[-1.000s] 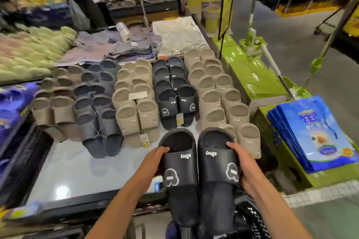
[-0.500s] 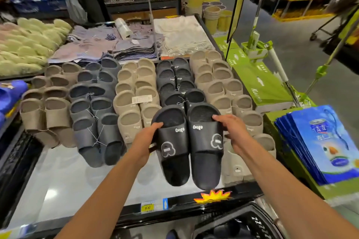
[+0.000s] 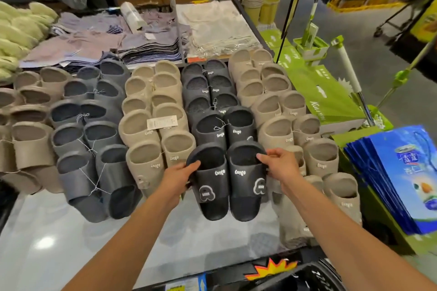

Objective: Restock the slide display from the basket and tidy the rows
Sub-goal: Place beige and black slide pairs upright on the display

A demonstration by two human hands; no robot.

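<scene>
Progress: mid-task. Black slide pair (image 3: pixel 227 179) sits at the front of the black row (image 3: pixel 212 101), toes tucked up against the pair just beyond the grips, heels toward the person. Can't tell if it is fully down on the surface (image 3: pixel 71 243) or partly carried. Not let go yet, so this placement isn't finished.

Rows beyond and to both sides of the grips are mostly filled. Bare surface shows on the near side of the grips, so there looks to be room for more pairs. Basket (image 3: pixel 314 276) is only a dark corner below the right grip, contents not readable, so stock left is unknown.

Tidying likely still due: front grey pair (image 3: pixel 99 184), left of the left grip, lies skewed. The near beige slides (image 3: pixel 340 196), right of the right grip, sit unevenly.

Left grip (image 3: pixel 179 177): clasps the outer edge of the left slide's strap, thumb over the strap rim, fingers mostly hidden behind it.

Right grip (image 3: pixel 279 165): curled on the outer edge of the right slide's strap, fingertips hooked at the opening rim.

Both are grasping the same pair, one slide each.
</scene>
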